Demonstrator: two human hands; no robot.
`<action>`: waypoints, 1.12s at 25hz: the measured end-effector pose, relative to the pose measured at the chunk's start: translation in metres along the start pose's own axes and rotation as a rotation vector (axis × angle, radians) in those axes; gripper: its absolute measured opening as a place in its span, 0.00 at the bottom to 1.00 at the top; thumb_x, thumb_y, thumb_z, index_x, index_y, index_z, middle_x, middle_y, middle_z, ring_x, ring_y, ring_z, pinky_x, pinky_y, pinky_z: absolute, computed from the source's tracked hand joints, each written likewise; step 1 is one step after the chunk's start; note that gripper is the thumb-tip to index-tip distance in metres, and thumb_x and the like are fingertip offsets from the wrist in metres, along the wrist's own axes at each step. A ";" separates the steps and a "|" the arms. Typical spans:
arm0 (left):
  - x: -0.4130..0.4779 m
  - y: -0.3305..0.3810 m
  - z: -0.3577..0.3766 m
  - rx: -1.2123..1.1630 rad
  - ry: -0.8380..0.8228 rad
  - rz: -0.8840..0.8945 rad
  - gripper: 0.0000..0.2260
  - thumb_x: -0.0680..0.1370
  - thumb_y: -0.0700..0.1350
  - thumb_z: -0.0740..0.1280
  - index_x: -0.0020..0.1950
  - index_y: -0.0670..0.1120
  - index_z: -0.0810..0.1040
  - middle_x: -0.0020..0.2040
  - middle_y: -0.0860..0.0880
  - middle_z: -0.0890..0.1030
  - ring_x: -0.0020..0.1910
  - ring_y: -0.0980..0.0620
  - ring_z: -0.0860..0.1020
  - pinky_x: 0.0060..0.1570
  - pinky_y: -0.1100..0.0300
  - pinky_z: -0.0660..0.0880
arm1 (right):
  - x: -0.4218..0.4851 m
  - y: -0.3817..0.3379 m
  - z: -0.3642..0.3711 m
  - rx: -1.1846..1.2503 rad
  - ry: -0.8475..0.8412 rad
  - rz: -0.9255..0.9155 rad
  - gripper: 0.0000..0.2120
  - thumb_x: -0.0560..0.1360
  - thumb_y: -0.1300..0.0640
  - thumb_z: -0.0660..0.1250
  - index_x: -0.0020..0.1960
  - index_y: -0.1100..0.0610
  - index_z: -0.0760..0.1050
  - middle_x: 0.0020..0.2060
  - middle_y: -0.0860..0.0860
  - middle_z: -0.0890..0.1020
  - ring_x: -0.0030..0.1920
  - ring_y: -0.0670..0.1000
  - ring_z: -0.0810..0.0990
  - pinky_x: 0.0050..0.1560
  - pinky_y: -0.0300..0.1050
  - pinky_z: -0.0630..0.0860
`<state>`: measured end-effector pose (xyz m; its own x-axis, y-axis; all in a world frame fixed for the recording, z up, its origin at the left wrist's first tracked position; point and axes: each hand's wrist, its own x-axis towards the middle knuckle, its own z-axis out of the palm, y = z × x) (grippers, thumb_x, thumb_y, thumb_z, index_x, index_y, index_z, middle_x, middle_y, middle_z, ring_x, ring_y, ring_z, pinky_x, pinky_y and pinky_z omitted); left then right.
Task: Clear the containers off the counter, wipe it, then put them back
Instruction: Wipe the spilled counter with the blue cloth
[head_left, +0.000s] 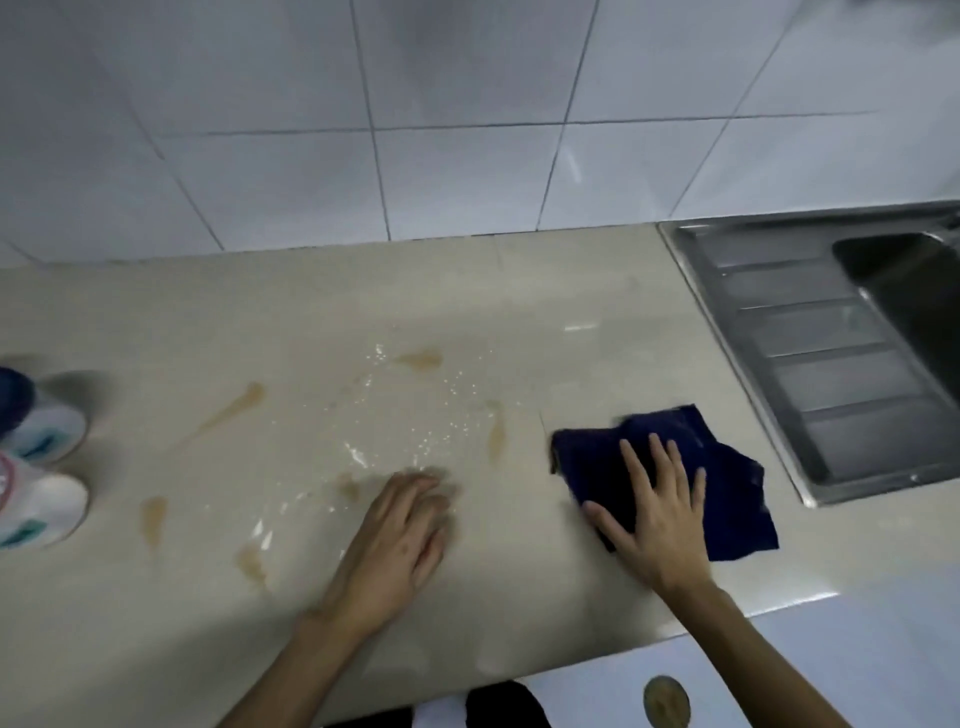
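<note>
The beige counter (291, 312) carries brown stains and a wet patch (395, 415) in its middle. A dark blue cloth (727, 499) lies flat on the counter at the right. My right hand (654, 514) presses on it with fingers spread. My left hand (400, 535) rests palm down on the wet counter, fingers together, holding nothing. Two white containers (41, 467) with coloured labels stand at the far left edge, partly cut off by the frame.
A steel sink with a ribbed drainboard (831, 358) is set into the counter at the right. A white tiled wall (415, 130) rises behind. The counter's front edge runs along the bottom, with white floor and a round drain (666, 701) below.
</note>
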<state>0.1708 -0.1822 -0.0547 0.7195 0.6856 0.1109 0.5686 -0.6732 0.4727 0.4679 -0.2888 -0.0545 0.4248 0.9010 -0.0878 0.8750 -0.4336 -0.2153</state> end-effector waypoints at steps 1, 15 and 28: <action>0.003 0.009 0.008 -0.009 0.008 -0.007 0.12 0.78 0.47 0.60 0.59 0.45 0.77 0.64 0.46 0.75 0.66 0.47 0.72 0.72 0.57 0.59 | -0.001 0.013 0.003 -0.028 -0.038 0.044 0.42 0.69 0.26 0.50 0.76 0.47 0.51 0.77 0.57 0.51 0.77 0.58 0.45 0.73 0.64 0.41; -0.061 0.010 0.011 -0.018 0.155 -0.334 0.14 0.79 0.48 0.60 0.62 0.45 0.76 0.65 0.47 0.73 0.68 0.49 0.68 0.68 0.47 0.66 | -0.028 -0.027 0.042 -0.046 0.020 0.116 0.29 0.74 0.43 0.49 0.75 0.45 0.56 0.74 0.60 0.62 0.73 0.63 0.58 0.67 0.68 0.58; -0.185 -0.117 -0.059 0.187 0.208 -0.644 0.26 0.78 0.55 0.54 0.73 0.44 0.64 0.76 0.44 0.62 0.76 0.48 0.58 0.76 0.47 0.50 | -0.079 -0.221 0.075 -0.107 -0.243 -0.164 0.49 0.63 0.19 0.47 0.77 0.43 0.41 0.78 0.54 0.41 0.76 0.62 0.37 0.70 0.72 0.40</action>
<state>-0.0521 -0.2141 -0.0789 0.1362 0.9901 0.0330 0.9287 -0.1392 0.3438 0.2237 -0.2633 -0.0728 0.2194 0.9306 -0.2930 0.9523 -0.2695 -0.1429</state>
